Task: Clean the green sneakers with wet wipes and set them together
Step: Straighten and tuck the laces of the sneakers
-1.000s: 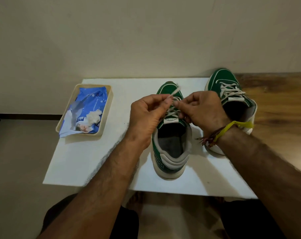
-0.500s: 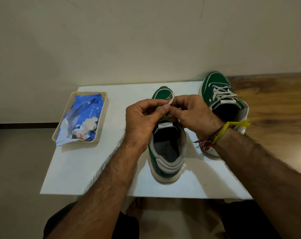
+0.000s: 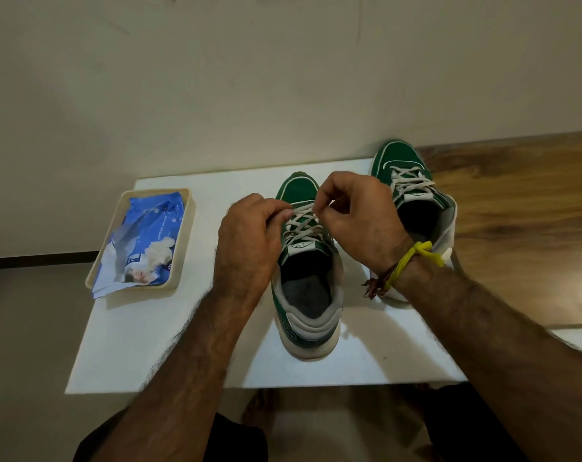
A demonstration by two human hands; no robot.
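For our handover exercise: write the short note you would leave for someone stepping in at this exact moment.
Left hand and right hand: fingers of each pinch the laces of the near sneaker, mid-board.
Far sneaker stands at the board's right rear, laced, apart from the near one.
Wipes pack lies in the cream tray on the left, a wipe poking out.
Done: cannot tell whether either shoe is wiped.
Left: finish the laces, wipe if needed, set the pair side by side.
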